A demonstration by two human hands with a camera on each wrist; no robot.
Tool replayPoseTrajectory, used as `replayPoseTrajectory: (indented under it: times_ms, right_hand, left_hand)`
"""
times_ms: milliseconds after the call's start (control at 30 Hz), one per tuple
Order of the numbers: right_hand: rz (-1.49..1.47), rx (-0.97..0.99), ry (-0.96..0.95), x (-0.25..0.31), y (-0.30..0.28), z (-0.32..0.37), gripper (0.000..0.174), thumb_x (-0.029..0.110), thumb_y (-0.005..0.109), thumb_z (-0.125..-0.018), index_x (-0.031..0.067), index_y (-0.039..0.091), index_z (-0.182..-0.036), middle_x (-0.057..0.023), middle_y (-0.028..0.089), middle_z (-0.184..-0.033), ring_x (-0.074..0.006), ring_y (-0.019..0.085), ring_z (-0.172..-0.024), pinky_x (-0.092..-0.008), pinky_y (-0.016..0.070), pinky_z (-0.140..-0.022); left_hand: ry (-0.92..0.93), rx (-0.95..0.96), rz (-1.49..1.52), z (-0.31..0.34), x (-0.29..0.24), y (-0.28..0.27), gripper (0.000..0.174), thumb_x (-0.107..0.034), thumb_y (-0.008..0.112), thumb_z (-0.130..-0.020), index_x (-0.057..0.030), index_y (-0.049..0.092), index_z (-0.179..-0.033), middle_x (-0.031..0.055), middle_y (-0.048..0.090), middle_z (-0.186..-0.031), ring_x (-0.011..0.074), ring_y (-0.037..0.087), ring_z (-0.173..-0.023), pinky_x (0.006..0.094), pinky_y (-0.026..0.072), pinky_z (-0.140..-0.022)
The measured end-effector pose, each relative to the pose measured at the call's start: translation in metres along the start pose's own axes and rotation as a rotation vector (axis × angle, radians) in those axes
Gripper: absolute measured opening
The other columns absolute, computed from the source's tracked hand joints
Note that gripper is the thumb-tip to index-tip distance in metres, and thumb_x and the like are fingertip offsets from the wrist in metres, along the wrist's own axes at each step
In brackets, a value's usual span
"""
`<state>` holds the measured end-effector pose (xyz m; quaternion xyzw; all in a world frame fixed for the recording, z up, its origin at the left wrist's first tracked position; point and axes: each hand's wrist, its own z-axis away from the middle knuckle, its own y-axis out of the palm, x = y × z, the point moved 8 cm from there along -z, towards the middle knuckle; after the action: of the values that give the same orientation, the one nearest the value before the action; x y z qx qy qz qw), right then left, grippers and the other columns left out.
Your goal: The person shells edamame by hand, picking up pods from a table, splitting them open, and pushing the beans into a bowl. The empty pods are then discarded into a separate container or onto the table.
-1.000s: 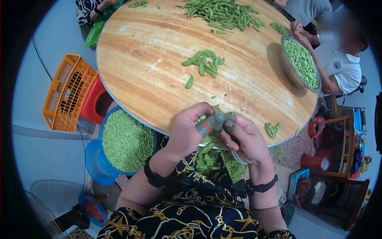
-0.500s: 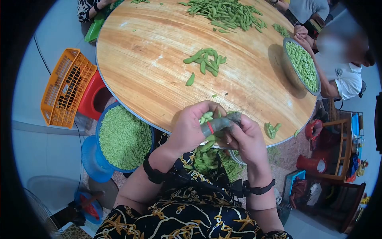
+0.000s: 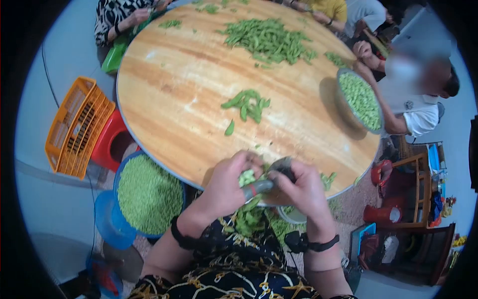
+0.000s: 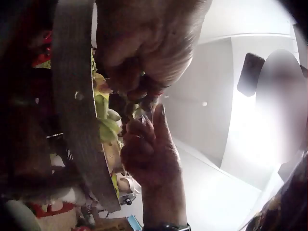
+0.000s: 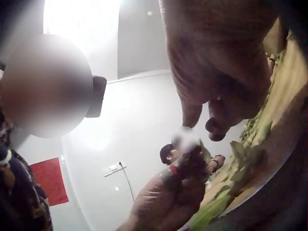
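Note:
In the head view my left hand (image 3: 226, 187) is curled at the near table edge and holds shelled green soybeans (image 3: 246, 177) in its palm. A grey-green cover with a red band (image 3: 253, 190) sits on its thumb. A green soybean pod (image 5: 205, 152) shows at its fingertips in the right wrist view. Close against it, my right hand (image 3: 304, 187) has bent fingers, one in a dark grey cover (image 3: 282, 166). I cannot tell whether the right fingers pinch anything. More green pods (image 3: 248, 222) lie just below the hands.
The round wooden table (image 3: 174, 114) carries a small group of pods (image 3: 247, 105) and a larger heap (image 3: 266, 40). A bowl of shelled beans (image 3: 359, 99) stands at right, beside a seated person. At left are a full blue tub (image 3: 149, 194), red stool (image 3: 110, 142) and orange crate (image 3: 77, 127).
The head view has tilted, so the table and hands sit lower in it. The right hand's covered finger has drawn slightly away from the left thumb, and the beans in the left palm show more.

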<state>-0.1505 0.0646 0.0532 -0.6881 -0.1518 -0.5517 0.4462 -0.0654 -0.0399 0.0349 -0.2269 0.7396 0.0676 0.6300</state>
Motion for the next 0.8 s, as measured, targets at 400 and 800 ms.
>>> replayPoseTrajectory:
  times_ms: [400, 800]
  right_hand:
    - [0.406, -0.507, -0.409, 0.047, -0.012, 0.012, 0.013, 0.010, 0.070, -0.072, 0.0033, 0.060, -0.077, -0.0115, 0.060, -0.066, -0.0252, 0.059, -0.054, -0.0310, 0.0457, -0.049]
    - [-0.919, 0.102, 0.278, -0.003, 0.045, -0.006, 0.009, 0.009, 0.059, -0.083, 0.0017, 0.058, -0.087, -0.0004, 0.058, -0.065, -0.0049, 0.050, -0.051, -0.0178, 0.0398, -0.047]
  left_hand:
    - [-0.535, 0.183, 0.907, 0.018, 0.032, 0.028, 0.018, -0.017, 0.053, -0.089, -0.0008, 0.056, -0.097, 0.0017, 0.057, -0.078, 0.0056, 0.050, -0.060, 0.0151, 0.0364, -0.049]
    - [-0.366, 0.053, 1.038, 0.020, 0.033, 0.007, 0.012, -0.012, 0.056, -0.087, -0.0018, 0.057, -0.095, 0.0016, 0.058, -0.077, 0.0035, 0.049, -0.058, 0.0156, 0.0393, -0.052]
